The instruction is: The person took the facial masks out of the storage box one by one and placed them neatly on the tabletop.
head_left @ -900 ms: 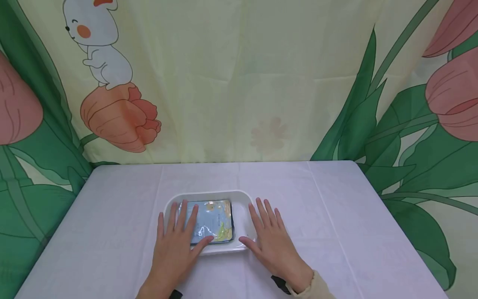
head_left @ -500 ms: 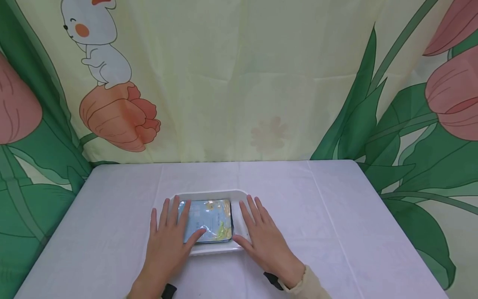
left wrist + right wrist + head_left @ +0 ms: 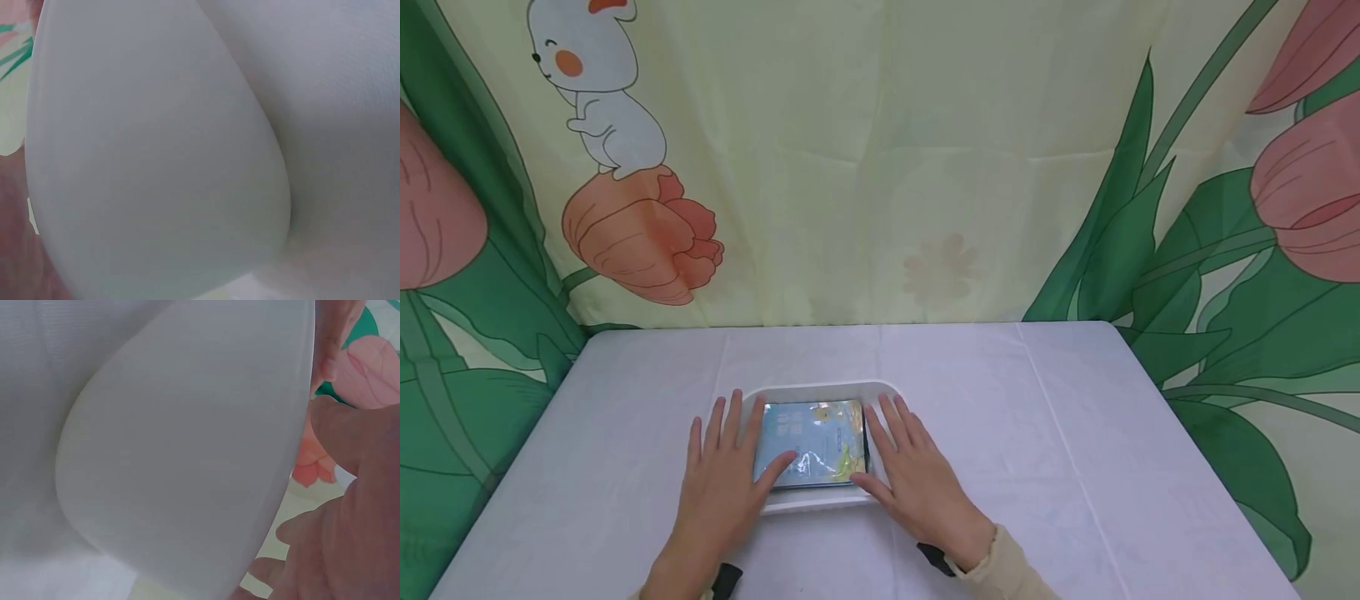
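A white tray (image 3: 820,504) stands on the table and holds a flat, glossy light-blue packet (image 3: 812,442) with yellow and green print. My left hand (image 3: 718,475) spreads over the tray's left end, its thumb reaching across the packet's lower left part. Over the right end lies my right hand (image 3: 917,479), fingers straight, thumb tip near the packet's lower right corner. The left wrist view is mostly filled by the tray's outer wall (image 3: 156,156). On the right wrist side, the fingers (image 3: 337,437) show beyond the rim. Neither hand grips anything.
A white cloth (image 3: 1037,467) covers the table. Behind it hangs a pale yellow curtain (image 3: 850,167) printed with a rabbit, tulips and green leaves. A dark band sits at each wrist.
Both hands have shifted to the left. The left fingers have slid off most of the packet, and the right fingers have come in over the tray's right end. The packet stays in place.
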Tool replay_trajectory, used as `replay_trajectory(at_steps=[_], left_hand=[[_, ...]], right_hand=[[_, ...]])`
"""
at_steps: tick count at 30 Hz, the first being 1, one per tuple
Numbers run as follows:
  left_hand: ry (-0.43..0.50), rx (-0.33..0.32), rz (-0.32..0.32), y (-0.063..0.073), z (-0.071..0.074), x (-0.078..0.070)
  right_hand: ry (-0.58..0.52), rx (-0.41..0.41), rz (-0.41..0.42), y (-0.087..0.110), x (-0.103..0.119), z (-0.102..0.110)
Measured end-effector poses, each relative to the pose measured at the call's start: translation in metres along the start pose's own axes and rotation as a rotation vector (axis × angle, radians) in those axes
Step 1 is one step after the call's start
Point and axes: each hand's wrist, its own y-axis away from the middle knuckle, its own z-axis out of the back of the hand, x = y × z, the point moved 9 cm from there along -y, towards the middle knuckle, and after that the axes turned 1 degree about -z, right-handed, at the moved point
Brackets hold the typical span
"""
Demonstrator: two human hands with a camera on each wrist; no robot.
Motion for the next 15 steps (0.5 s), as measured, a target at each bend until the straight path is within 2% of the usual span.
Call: replay_trajectory(at_steps=[9, 15], left_hand=[[0.021, -0.004, 0.005, -0.003, 0.003, 0.014], [0.050, 0.007, 0.020, -0.003, 0.005, 0.023]], right_hand=[[0.011, -0.060, 0.051, -0.006, 0.009, 0.002], [-0.011, -0.033, 0.048, -0.011, 0.011, -0.003]])
